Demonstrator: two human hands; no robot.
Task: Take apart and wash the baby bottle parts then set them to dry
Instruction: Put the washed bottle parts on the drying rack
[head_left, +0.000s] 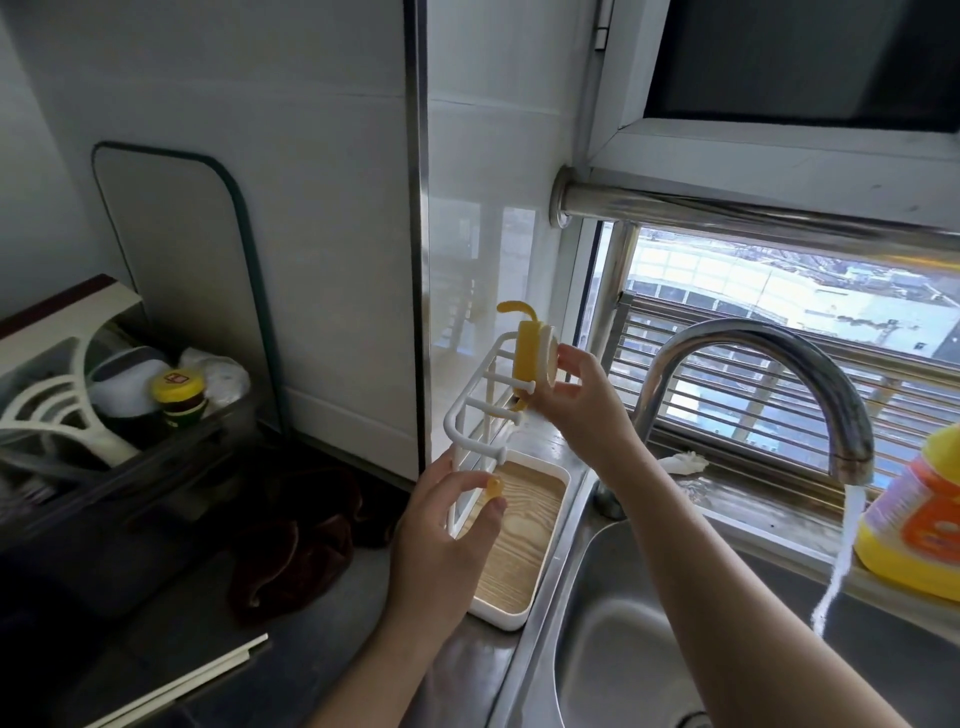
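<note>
Right hand (576, 395) grips the yellow handled bottle collar (527, 358) at the far pegs of the white drying rack (488, 410). Left hand (441, 525) pinches a small yellow part (493, 487) over the rack's tray (519, 545). Risk: the wet collar misses its peg and drops. The faucet (753, 338) runs unattended.

The person's left hand (444, 519) and right hand (576, 400) were bare, as were both wrists. The left forearm (400, 644) and the right forearm (727, 571) were uncovered all the way to the bottom edge of the view. The fingers were slim and the arms smooth. Soft focus and dim light blurred finer detail, so the nails could not be made out clearly.
</note>
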